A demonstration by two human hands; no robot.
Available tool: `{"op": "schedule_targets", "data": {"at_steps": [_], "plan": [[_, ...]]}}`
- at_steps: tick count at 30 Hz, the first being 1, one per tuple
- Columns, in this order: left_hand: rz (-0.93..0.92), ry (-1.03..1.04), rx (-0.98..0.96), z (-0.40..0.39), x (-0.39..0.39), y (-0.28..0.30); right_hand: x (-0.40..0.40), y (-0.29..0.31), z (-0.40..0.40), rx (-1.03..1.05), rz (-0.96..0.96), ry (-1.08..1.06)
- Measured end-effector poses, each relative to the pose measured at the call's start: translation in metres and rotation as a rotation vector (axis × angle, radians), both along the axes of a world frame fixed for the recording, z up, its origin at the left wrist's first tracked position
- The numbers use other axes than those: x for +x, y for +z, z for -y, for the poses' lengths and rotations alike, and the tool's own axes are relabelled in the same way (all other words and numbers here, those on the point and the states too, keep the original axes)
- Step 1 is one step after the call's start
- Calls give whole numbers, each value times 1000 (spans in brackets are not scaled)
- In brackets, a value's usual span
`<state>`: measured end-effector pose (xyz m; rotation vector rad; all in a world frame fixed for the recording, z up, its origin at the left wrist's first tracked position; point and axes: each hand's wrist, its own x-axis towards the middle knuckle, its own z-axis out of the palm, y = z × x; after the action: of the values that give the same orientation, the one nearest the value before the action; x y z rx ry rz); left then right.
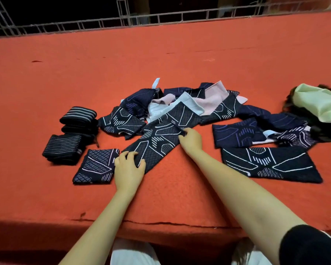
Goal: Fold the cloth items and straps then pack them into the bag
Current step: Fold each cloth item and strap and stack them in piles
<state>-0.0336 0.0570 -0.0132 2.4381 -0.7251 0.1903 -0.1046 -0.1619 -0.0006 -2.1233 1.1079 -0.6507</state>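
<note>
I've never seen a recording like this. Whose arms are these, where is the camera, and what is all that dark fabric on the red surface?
There is no machine here: a person works with bare hands, and one camera on their head looks forward and down. The left hand presses the near end of a long dark patterned cloth, while the right hand pinches its edge midway, seemingly to fold it. They work on a red felt table. A folded patterned square and rolled striped straps lie left. An unsorted pile of dark and pale pieces sits behind, another flat cloth right, and a pale green bag at far right.
</note>
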Motion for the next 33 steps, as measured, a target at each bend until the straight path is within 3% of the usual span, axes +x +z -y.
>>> {"op": "schedule_targets", "data": {"at_steps": [4,13,18,23,29,33], "plan": [[-59,50,-21,3,-1,4,-14,0,-11,-34,6,6],[-288,-45,-47,18,-28,29,-100,21,-37,332,368,-37],[-309,-133,-21,31,-65,26,-169,15,-42,351,391,-79],[-394,-127,-174,36,-80,18,-207,7,-32,358,386,-98],[-489,-148,-303,30,-71,14,-200,-4,-34,22,190,-77],[-493,-216,-351,25,-72,10,-200,-9,-33,-32,247,-61]]}}
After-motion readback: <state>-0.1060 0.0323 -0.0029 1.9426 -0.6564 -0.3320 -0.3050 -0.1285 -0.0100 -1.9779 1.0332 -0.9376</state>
